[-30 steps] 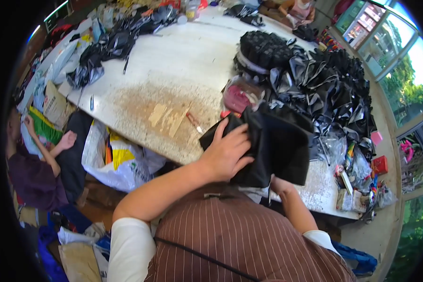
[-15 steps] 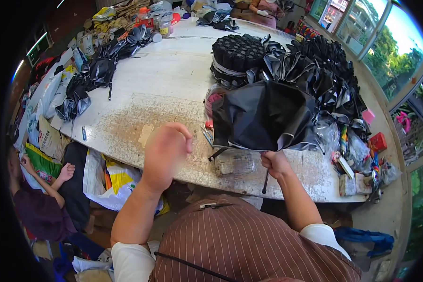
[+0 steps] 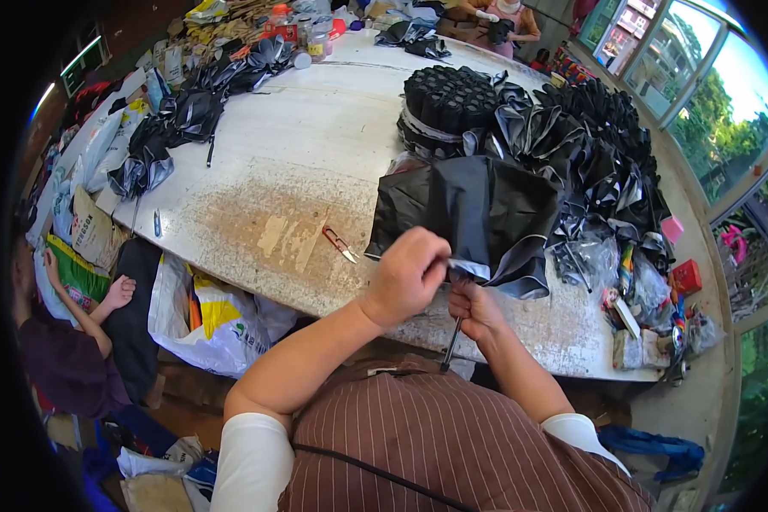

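A partly spread black umbrella [image 3: 467, 200] with a silvery underside sits in front of me over the near edge of the table. My right hand [image 3: 476, 311] is closed around its shaft, just below the canopy. The dark shaft [image 3: 452, 341] points down toward my apron. My left hand [image 3: 411, 275] pinches the near rim of the canopy, close to the right hand; its fingertips are partly hidden. Red-handled thread snips [image 3: 340, 243] lie on the table to the left of the umbrella.
Bundled black umbrellas [image 3: 450, 101] and a heap of loose ones [image 3: 606, 136] stand behind and right. More umbrellas [image 3: 188, 115] lie along the left edge. Plastic bags and a red box [image 3: 685, 276] sit at right. Another person [image 3: 68, 350] is at left, one more [image 3: 503, 21] at the far end.
My left hand has moved right, from over the table to the umbrella's rim. The snips now show on the table. The umbrella has turned and tilted, its shaft nearer my body.
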The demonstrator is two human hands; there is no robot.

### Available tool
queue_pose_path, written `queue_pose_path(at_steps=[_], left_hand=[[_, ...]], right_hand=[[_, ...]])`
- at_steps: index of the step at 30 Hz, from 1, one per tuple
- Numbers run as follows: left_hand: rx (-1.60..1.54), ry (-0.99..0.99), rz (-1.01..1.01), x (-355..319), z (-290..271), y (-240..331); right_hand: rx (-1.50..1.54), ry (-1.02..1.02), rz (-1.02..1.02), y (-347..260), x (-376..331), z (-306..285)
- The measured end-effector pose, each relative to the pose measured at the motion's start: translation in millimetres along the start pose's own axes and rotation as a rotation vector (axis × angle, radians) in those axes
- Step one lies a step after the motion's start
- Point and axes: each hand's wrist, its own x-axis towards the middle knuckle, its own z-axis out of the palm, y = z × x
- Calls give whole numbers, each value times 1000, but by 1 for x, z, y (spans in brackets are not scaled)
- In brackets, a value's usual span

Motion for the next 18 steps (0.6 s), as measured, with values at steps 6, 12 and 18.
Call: queue_pose_path(at_steps=[6, 12, 18], left_hand=[[-204, -441, 137, -53, -8, 37], [302, -56, 237, 40, -25, 43], [-375, -643, -281, 24, -63, 52]], right_hand=[[-128, 98, -113, -20, -4, -8], [-997, 241, -296, -30, -20, -22], [-1190, 242, -652, -32, -7, -37]])
